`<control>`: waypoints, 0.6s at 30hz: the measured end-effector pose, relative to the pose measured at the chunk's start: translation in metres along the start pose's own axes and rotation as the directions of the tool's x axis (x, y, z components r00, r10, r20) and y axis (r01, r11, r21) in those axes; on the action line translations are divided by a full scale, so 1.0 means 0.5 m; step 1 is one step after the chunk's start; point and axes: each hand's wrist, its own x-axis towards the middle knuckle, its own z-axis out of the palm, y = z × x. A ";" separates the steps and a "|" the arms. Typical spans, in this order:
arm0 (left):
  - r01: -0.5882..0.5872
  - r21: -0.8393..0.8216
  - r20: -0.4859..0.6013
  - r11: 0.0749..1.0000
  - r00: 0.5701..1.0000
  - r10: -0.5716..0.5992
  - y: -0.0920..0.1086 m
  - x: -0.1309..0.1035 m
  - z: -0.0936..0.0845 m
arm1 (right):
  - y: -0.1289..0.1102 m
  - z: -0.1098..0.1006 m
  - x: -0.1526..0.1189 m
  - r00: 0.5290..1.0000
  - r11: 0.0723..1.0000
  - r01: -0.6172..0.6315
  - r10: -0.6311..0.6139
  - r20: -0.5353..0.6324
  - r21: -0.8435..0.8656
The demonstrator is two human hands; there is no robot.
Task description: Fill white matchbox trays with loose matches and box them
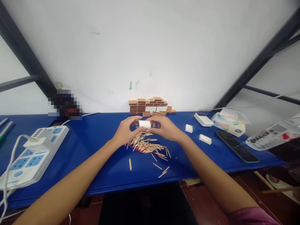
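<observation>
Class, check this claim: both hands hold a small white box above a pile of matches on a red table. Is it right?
Not quite. The head view shows the table is blue, not red. The left hand and right hand do hold the small white box above the pile of matches.

The small matchbox tray (pixel 144 123) is white, and the loose matches (pixel 145 145) are pale wood with red heads on the deep blue table (pixel 98 131). The stacked matchboxes (pixel 150 106) are tan-brown with white sides. The power strip (pixel 32 153) is white with light blue sockets, and the phone (pixel 237 146) is black.
</observation>
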 end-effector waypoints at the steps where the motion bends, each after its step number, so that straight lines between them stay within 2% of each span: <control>1: -0.003 -0.002 -0.009 1.000 1.000 0.003 0.002 -0.005 0.003 | -0.005 0.012 0.000 1.000 1.000 -0.015 0.015 0.010 0.005; 3: -0.003 0.012 -0.022 1.000 1.000 0.003 -0.001 -0.016 0.003 | -0.010 0.018 -0.018 0.998 0.998 -0.063 0.063 -0.016 -0.007; 6: 0.026 0.061 -0.097 0.998 0.995 -0.020 -0.016 -0.027 -0.003 | -0.022 -0.002 -0.092 0.990 0.990 -0.137 0.137 -0.031 -0.011; 9: 0.030 0.139 -0.165 0.990 0.986 -0.007 -0.032 -0.028 -0.006 | -0.046 -0.022 -0.193 0.963 0.973 -0.231 0.225 0.148 0.027; 12: 0.005 0.181 -0.175 0.983 0.984 0.027 -0.044 -0.025 -0.007 | -0.068 -0.017 -0.275 0.924 0.943 -0.332 0.320 0.211 0.021; 15: -0.003 0.196 -0.166 0.981 0.985 0.036 -0.049 -0.025 -0.007 | -0.079 0.003 -0.313 0.912 0.936 -0.353 0.342 0.225 0.008; 18: -0.006 0.200 -0.156 0.980 0.987 0.038 -0.051 -0.026 -0.006 | -0.084 0.019 -0.314 0.926 0.950 -0.312 0.305 0.222 -0.005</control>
